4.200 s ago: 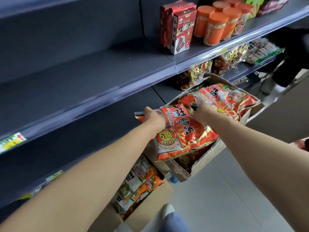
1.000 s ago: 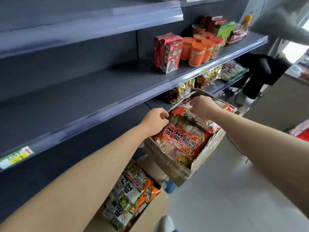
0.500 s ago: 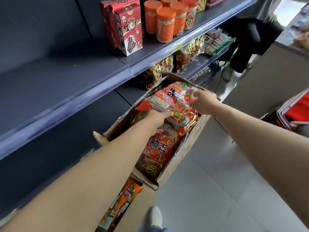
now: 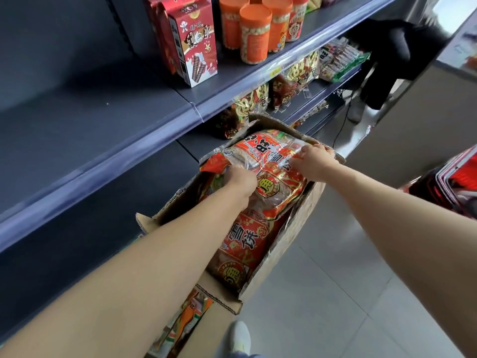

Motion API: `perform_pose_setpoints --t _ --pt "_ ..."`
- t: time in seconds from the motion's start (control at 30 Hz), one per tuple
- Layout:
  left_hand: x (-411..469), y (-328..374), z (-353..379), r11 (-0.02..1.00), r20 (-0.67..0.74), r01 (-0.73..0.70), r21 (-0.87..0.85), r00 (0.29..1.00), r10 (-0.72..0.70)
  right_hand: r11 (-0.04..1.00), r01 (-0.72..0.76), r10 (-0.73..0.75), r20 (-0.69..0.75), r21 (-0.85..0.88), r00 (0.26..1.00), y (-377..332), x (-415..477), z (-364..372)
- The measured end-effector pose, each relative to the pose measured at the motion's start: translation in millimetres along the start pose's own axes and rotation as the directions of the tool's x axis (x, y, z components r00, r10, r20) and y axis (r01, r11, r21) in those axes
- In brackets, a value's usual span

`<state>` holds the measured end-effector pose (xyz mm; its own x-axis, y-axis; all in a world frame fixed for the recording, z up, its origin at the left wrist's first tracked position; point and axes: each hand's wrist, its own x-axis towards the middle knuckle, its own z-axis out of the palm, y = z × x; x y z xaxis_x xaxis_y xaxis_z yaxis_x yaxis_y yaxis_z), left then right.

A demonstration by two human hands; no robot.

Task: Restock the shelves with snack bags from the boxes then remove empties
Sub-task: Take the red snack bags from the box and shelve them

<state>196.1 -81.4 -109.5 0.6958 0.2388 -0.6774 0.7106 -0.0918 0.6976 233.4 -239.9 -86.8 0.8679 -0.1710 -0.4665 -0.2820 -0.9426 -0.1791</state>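
Observation:
An open cardboard box [image 4: 280,250] sits at the shelf front, holding red snack bags. The top red snack bag [image 4: 268,161] lies across the box's opening. My left hand [image 4: 238,180] grips its left side, fingers curled under the wrapper. My right hand [image 4: 313,160] pinches its right edge near the box's far flap. Another red bag [image 4: 240,244] lies lower in the box. The dark grey shelf [image 4: 85,117] to the left is bare.
Red cartons [image 4: 192,45] and orange-lidded jars [image 4: 255,34] stand on the shelf to the right. Gold and red bags [image 4: 254,103] fill the shelf below. A second box with orange bags [image 4: 185,321] sits below. A person in black [image 4: 387,63] stands beyond; red baskets [image 4: 454,182] sit right.
Both hands have gone from the box's rim onto the top red bag and have taken hold of it. The view has tilted down and right.

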Motion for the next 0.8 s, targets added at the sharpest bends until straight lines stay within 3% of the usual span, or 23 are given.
perform_pose_setpoints --t 0.1,0.27,0.4,0.57,0.8 --pt "-17.6 7.9 -21.1 0.992 0.021 -0.09 0.088 0.996 0.088 0.997 0.001 0.002 -0.032 0.079 0.999 -6.0 -2.0 -4.5" --pt "-59.2 16.4 -75.7 0.934 0.008 -0.302 0.193 0.952 0.306 0.976 0.08 -0.105 0.116 0.202 0.988 -35.9 -39.1 -26.9" --pt "-82.7 15.9 -133.5 0.905 -0.047 -0.377 0.198 0.919 0.393 0.945 0.057 -0.112 0.153 0.323 0.982 -71.0 -70.7 -39.5" --pt "-102.5 -6.6 -227.7 0.92 -0.251 -0.353 0.17 0.887 0.387 0.877 0.249 -0.32 0.113 0.411 0.941 -153.2 -114.4 -35.9" --pt "-138.5 -66.8 -380.9 0.958 -0.561 -0.276 0.081 0.782 0.272 0.808 0.437 -0.51 0.099 0.395 0.855 -296.6 -185.6 20.1"
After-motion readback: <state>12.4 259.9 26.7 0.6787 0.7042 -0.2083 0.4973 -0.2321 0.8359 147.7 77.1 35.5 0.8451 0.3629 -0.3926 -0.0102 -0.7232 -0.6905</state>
